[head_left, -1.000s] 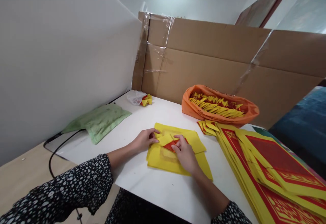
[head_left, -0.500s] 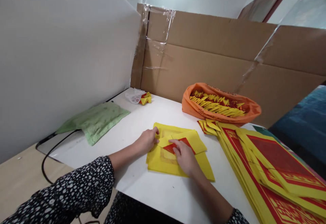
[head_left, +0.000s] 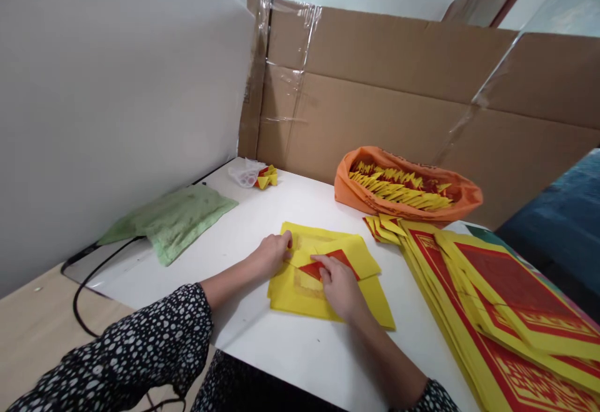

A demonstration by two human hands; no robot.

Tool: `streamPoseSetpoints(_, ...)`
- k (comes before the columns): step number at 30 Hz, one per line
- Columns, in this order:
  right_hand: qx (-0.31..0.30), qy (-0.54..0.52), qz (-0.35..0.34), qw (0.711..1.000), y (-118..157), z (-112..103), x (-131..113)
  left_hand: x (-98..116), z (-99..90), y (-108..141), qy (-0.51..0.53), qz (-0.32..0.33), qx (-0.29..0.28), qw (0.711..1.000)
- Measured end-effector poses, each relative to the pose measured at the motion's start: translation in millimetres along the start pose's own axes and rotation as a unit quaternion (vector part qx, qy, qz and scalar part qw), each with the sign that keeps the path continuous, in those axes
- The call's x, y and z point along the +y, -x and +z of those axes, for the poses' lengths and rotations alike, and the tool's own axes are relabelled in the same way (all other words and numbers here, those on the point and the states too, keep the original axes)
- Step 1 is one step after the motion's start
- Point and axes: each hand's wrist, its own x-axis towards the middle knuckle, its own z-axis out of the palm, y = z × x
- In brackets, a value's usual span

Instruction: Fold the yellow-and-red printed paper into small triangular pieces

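Note:
On the white tabletop, a small stack of yellow paper sheets (head_left: 300, 307) with faint printed squares lies flat in front of me. Across its top rests a folded yellow paper sheet (head_left: 362, 256), its red printed side showing as a pointed patch in the middle. My left hand (head_left: 270, 254) is closed in a pinch at the left end of this folded sheet. With its index finger stretched out, my right hand (head_left: 343, 286) presses on the fold beside the red patch and grips nothing visible. Its lower fingers are partly hidden.
Behind stands an orange bag (head_left: 347, 193) packed with folded red-and-yellow paper pieces. Red-and-yellow printed sheets (head_left: 506, 274) are stacked at right, small folded pieces (head_left: 382, 227) beside them. A green cloth (head_left: 182, 218) and black cable (head_left: 79, 299) lie left. A cardboard panel (head_left: 375, 99) backs the table.
The view has shifted slightly. Both hands keep nearly the same place on the folded yellow sheet, the right index finger still on the fold.

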Motion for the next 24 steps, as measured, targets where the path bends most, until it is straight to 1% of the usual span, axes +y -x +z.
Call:
streamPoseSetpoints(5,0.005,0.017,0.009,1.0,-0.3,0.1,-2.0,2.3,1.9,-0.9,-0.039,0.022,0.012,0.999)
streamPoseSetpoints(7,0.001,0.042,0.006,0.999,-0.1,1.5,-3.9,5.6,4.1,3.3,-0.071,0.037,0.036,0.996)
streamPoseSetpoints(8,-0.001,0.057,0.003,0.998,0.2,2.3,-4.5,7.9,5.8,7.1,-0.102,0.06,0.058,0.991)
streamPoseSetpoints(9,-0.005,0.072,0.001,0.997,0.4,3.0,-4.7,10.3,7.8,12.1,-0.14,0.099,0.08,0.982)
streamPoseSetpoints(11,-0.014,0.09,-0.003,0.996,1.3,3.2,-3.0,15.1,12.7,24.0,-0.221,0.197,0.104,0.95)
streamPoseSetpoints(12,-0.016,0.087,-0.005,0.996,1.8,2.2,-1.2,17.1,15.3,30.1,-0.251,0.237,0.1,0.933)
streamPoseSetpoints(13,-0.016,0.074,-0.005,0.997,2.2,0.4,1.2,18.6,17.8,35.6,-0.266,0.261,0.086,0.924)
streamPoseSetpoints(14,-0.014,0.053,-0.003,0.998,2.6,-2.2,4.0,19.6,20.2,40.3,-0.27,0.268,0.075,0.922)
streamPoseSetpoints(17,-0.011,-0.007,0.009,1.0,3.1,-12.4,12.3,21.7,25.9,48.5,-0.244,0.269,0.066,0.929)
streamPoseSetpoints(19,-0.013,-0.018,0.01,1.0,3.5,-17.4,16.1,24.3,28.7,50.7,-0.213,0.281,0.053,0.934)
streamPoseSetpoints(21,-0.007,-0.024,0.002,1.0,5.0,-18.2,18.3,29.4,30.7,51.9,-0.186,0.268,0.018,0.945)
streamPoseSetpoints(24,0.023,-0.053,-0.026,0.998,12.1,-13.7,21.5,39.5,31.6,52.3,-0.165,0.215,-0.049,0.961)
